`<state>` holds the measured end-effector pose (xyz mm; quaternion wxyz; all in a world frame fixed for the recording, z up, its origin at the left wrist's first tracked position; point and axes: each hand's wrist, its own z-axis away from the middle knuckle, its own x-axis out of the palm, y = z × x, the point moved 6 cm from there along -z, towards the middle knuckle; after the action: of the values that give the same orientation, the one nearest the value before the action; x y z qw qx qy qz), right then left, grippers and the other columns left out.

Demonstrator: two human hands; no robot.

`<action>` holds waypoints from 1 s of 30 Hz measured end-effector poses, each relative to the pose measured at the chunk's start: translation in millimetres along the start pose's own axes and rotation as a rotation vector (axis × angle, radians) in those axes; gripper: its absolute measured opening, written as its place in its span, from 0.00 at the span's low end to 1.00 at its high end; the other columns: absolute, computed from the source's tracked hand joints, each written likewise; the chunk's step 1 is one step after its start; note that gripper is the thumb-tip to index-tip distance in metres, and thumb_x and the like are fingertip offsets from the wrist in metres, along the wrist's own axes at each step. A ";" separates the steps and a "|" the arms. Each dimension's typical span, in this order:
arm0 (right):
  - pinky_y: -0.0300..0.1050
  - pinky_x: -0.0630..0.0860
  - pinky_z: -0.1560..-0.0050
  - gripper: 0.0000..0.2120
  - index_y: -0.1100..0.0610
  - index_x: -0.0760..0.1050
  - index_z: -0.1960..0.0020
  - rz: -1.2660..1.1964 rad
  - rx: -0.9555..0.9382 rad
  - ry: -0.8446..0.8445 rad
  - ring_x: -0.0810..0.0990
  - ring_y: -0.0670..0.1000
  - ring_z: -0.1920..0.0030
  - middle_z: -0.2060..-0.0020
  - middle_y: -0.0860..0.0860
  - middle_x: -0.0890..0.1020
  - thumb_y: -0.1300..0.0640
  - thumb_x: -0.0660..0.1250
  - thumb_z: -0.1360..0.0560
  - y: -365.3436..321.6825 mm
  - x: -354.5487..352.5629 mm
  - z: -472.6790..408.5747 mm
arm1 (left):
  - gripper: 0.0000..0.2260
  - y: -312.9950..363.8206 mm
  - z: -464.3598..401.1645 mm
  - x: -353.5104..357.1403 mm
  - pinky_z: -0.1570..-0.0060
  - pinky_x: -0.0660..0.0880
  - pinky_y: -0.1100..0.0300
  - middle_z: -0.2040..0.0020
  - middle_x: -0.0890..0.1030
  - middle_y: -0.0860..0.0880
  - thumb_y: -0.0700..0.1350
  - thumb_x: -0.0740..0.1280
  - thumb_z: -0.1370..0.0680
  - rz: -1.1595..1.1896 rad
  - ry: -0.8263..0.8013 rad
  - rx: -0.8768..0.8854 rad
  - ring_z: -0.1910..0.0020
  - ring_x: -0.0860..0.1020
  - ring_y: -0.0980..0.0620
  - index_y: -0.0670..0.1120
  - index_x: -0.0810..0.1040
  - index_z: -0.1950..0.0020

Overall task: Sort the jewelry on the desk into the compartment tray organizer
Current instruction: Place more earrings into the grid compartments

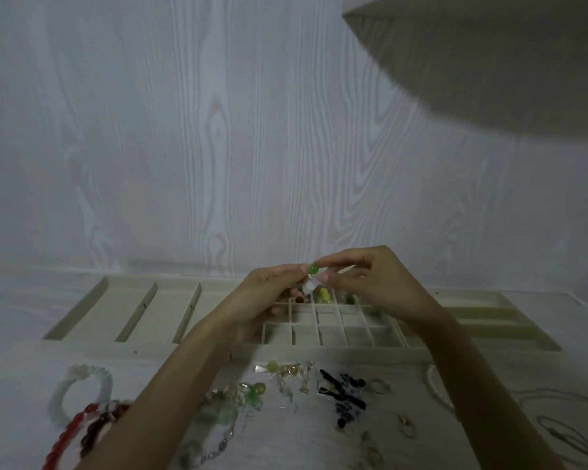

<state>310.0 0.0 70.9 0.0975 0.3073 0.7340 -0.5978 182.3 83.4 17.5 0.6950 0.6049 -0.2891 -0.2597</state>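
Observation:
Both hands are raised over the cream compartment tray (pixel 140 312), meeting above its small middle cells. My left hand (pixel 269 293) and my right hand (pixel 364 279) together pinch a small earring with a green bead (pixel 313 268) and a pale dangling part below it. Beneath the hands, some cells hold a yellow piece (pixel 324 294), a reddish piece (pixel 299 299) and a green piece (pixel 349 299). Loose jewelry lies on the desk in front of the tray: a white bead bracelet (pixel 78 385), red bead bracelets (pixel 82 432), green and clear pieces (pixel 252 393), and dark blue-black pieces (pixel 345 391).
A white wood-grain wall stands close behind the tray. A pale shelf or lampshade (pixel 489 62) overhangs at the upper right. A pearl strand (pixel 437 388) and thin cords (pixel 567 435) lie at the desk's right, with gold bits (pixel 406 425) near them.

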 end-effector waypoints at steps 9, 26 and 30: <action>0.35 0.78 0.56 0.08 0.54 0.84 0.52 -0.057 -0.113 0.195 0.84 0.47 0.61 0.59 0.47 0.86 0.58 0.74 0.31 -5.2 -23.5 -2.8 | 0.13 14.4 -8.1 18.4 0.64 0.70 0.66 0.50 0.83 0.57 0.58 0.67 0.25 -0.132 0.063 0.069 0.55 0.78 0.59 0.53 0.83 0.46; 0.35 0.80 0.57 0.06 0.56 0.84 0.56 0.029 0.039 0.370 0.84 0.45 0.62 0.62 0.51 0.85 0.62 0.75 0.33 59.4 -46.5 -15.2 | 0.10 11.2 -84.5 49.1 0.65 0.70 0.77 0.57 0.81 0.57 0.49 0.66 0.22 -0.441 -0.018 0.194 0.62 0.76 0.70 0.47 0.83 0.47; 0.45 0.81 0.51 0.08 0.59 0.84 0.54 0.016 0.057 0.380 0.84 0.49 0.60 0.61 0.53 0.85 0.63 0.75 0.33 67.7 -37.3 -15.1 | 0.11 1.9 -86.2 43.8 0.60 0.72 0.80 0.50 0.83 0.52 0.48 0.67 0.23 -0.389 -0.042 0.183 0.55 0.78 0.66 0.43 0.83 0.46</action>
<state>381.4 8.2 38.5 -0.0470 0.4231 0.7195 -0.5487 274.5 112.0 14.6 0.5677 0.7044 -0.2038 -0.3743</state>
